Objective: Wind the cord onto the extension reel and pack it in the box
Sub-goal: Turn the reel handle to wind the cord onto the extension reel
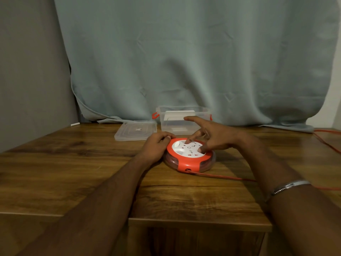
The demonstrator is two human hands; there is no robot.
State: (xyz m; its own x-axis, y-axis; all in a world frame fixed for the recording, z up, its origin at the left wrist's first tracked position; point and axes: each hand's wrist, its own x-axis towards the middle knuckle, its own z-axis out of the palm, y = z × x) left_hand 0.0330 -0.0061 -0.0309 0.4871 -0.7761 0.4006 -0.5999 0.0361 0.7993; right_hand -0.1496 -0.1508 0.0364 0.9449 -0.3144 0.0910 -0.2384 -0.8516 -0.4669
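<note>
Bracelet point(287, 186): silver band on the right forearm, at 4 o'clock, closest to the lens.
Table point(73, 172): wooden top carrying everything.
Reel point(190, 156): orange and white, flat on the table at frame centre, sockets up.
Cord point(221, 176): orange, leaves the reel's near side toward 3 o'clock, partly hidden behind the right arm.
Left hand point(156, 146): fingers curled over the reel's rim at its 9 o'clock, gripping it.
Right hand point(212, 137): fingers spread, released; thumb and one fingertip touch the white face, forefinger pointing out.
Box point(182, 121): clear, uncovered, at 12 o'clock beyond the reel.
Lid point(135, 131): flat at the box's 9 o'clock.
Curtain point(184, 52): grey-green backdrop.
</note>
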